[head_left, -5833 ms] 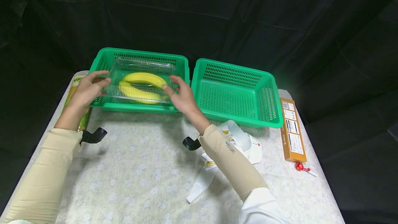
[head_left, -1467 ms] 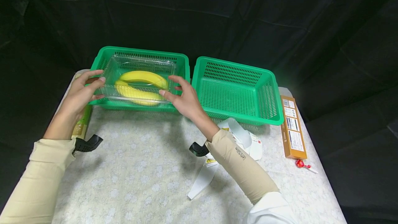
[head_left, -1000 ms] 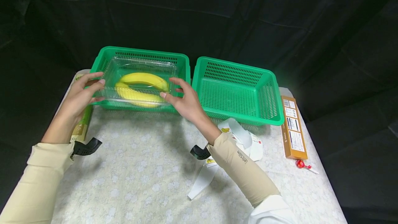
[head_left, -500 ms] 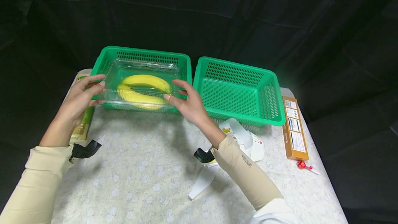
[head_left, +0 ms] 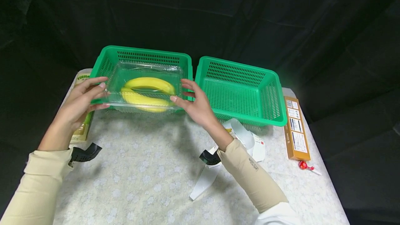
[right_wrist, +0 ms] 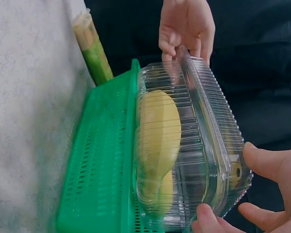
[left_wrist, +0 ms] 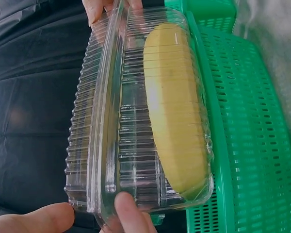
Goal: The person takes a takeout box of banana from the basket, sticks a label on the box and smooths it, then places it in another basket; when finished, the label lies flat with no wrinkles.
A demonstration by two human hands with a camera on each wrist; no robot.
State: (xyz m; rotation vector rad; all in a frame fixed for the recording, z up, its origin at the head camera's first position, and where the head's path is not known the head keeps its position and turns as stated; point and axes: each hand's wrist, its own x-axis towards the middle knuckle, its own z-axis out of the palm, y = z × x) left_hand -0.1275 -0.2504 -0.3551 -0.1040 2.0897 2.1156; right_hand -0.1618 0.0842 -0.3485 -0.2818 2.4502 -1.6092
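A clear plastic clamshell box (head_left: 115, 96) with yellow bananas (head_left: 150, 83) inside is held above the left green basket (head_left: 107, 53), overlapping its front rim in the head view. My left hand (head_left: 78, 101) grips the box's left end between thumb and fingers. At the opposite end, my right hand (head_left: 197, 105) pinches it, the thumb on the near side. From the left wrist, a banana (left_wrist: 174, 107) shows through the ribbed wall, with the basket's slotted side (left_wrist: 252, 121) beside it. The right wrist view shows the lid and base meeting along a seam (right_wrist: 203, 116).
A second green basket (head_left: 231, 96) stands to the right. Crumpled white packaging (head_left: 245, 138) with a banana print lies before it. An orange box (head_left: 297, 127) and a red lollipop (head_left: 302, 165) are near the right edge. A green-yellow package (head_left: 82, 131) sits under the left arm.
Both hands have carried the box with the bananas a little to the right and towards me. It now overlaps the left basket's front rim more. The baskets have stayed in place.
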